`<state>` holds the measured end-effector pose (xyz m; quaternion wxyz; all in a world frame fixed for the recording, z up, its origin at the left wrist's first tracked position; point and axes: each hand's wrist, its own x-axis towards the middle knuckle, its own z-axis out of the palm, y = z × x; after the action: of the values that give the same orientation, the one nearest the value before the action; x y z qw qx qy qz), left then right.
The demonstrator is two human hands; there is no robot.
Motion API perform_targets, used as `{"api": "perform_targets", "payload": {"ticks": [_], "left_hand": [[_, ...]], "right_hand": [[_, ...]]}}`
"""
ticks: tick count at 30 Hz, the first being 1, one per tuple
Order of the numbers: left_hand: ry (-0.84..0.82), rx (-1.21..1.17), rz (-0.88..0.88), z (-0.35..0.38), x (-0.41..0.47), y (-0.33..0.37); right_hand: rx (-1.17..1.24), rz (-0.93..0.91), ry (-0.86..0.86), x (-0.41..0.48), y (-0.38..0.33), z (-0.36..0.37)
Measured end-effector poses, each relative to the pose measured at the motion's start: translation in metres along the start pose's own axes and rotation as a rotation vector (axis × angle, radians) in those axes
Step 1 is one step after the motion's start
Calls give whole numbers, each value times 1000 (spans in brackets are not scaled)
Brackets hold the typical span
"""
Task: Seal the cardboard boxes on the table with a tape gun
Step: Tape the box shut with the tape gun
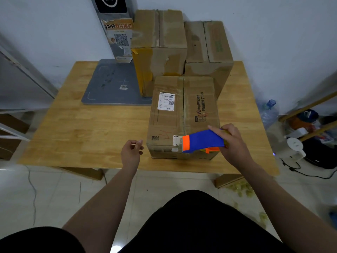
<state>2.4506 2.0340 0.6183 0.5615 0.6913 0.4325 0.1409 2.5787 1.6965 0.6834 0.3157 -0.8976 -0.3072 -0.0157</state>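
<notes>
A cardboard box (169, 121) with a white shipping label lies near the front edge of the wooden table (87, 128). Over its near right corner, my right hand (231, 141) grips a blue and orange tape gun (202, 141), whose orange end points left at the box's centre seam. My left hand (132, 150) hovers just left of the box, fingers loosely curled, holding nothing. Two taller cardboard boxes stand behind: one (158, 46) with yellow tape down its side, another (207, 52) to its right.
A grey scale platform (113, 84) with a post carrying a QR poster sits at the table's back left. To the right, on the floor, are a water bottle (269, 112), a white appliance (293, 148), cables and clutter. A metal frame stands at left.
</notes>
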Motion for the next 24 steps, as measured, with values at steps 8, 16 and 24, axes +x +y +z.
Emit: {"api": "perform_targets", "payload": {"ticks": [8,16,24], "left_hand": [[103,84,36,37,-13,-9],[53,168,-155,33,-3,-1],[50,298,218,52,-34,24]], "right_hand": [[11,-12,64,-5,-3,8],[-6,-14,58,-9,-1,8],[17,-10,53,-6,-1,9]]}}
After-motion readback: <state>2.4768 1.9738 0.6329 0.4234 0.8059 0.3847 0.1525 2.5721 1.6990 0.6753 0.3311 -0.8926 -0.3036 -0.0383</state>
